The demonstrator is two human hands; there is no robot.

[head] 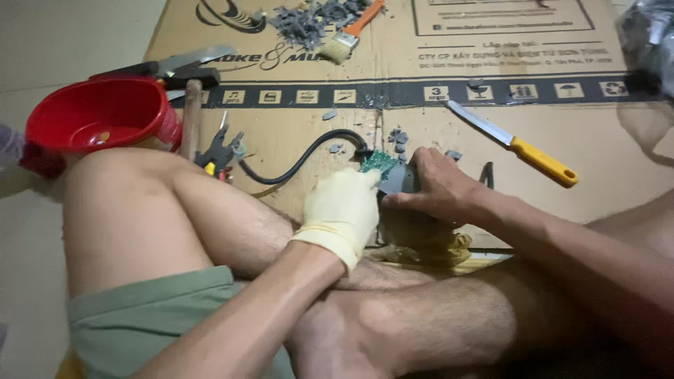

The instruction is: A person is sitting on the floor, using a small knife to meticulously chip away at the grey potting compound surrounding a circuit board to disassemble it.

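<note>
- Cardboard (295,133) lies flattened on the floor and fills the upper part of the frame; the person sits on it with bare knees drawn up.
- The left hand (344,210), in a pale yellow glove, is at the centre of the frame, fingers curled shut around a green circuit board (380,163).
- The right hand (439,186), bare, is just right of it, fingers closed on a grey casing (401,180) that touches the board.
- A black cable (302,158) curves from the board toward the left.
- A knife (516,146) with a yellow handle lies on the cardboard at upper right, well apart from the hands.
- A paintbrush (349,34) with an orange handle lies at top centre, beside a heap of grey chips (305,21).
- A red plastic funnel (98,116) sits at upper left, with pliers (221,151) and a wooden-handled hammer (191,105) near it.
- A crumpled yellow cloth (428,249) lies below the hands.
</note>
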